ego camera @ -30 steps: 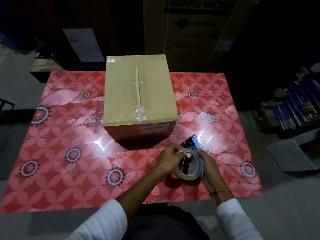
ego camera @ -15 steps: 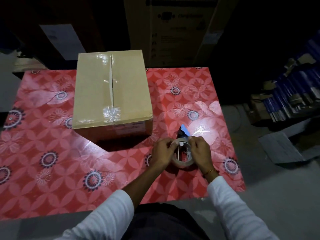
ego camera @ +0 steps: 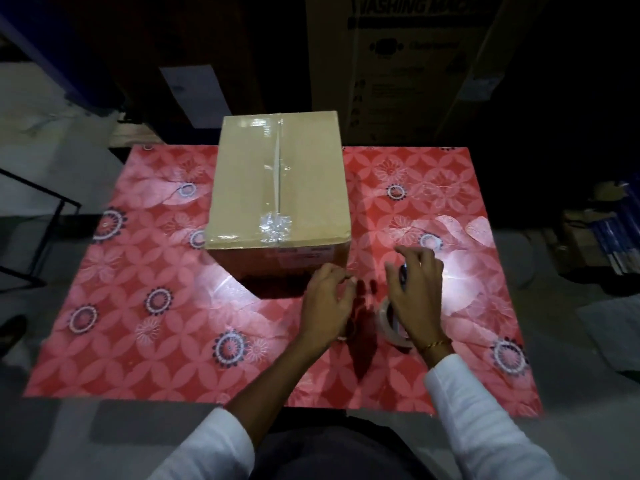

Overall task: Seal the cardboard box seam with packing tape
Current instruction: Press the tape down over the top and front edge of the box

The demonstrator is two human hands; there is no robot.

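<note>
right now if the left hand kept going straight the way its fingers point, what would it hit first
Probably the cardboard box. The left hand hovers empty over the red tablecloth, fingers aimed up-table at the box's near lower-right corner. Depth is unclear, so it might slip just past that corner.

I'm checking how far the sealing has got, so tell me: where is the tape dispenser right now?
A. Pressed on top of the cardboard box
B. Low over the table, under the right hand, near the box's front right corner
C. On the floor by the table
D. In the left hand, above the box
B: the tape dispenser sits low over the red floral table under the right hand, away from the cardboard box; the left hand is beside it, apparently empty.
</note>
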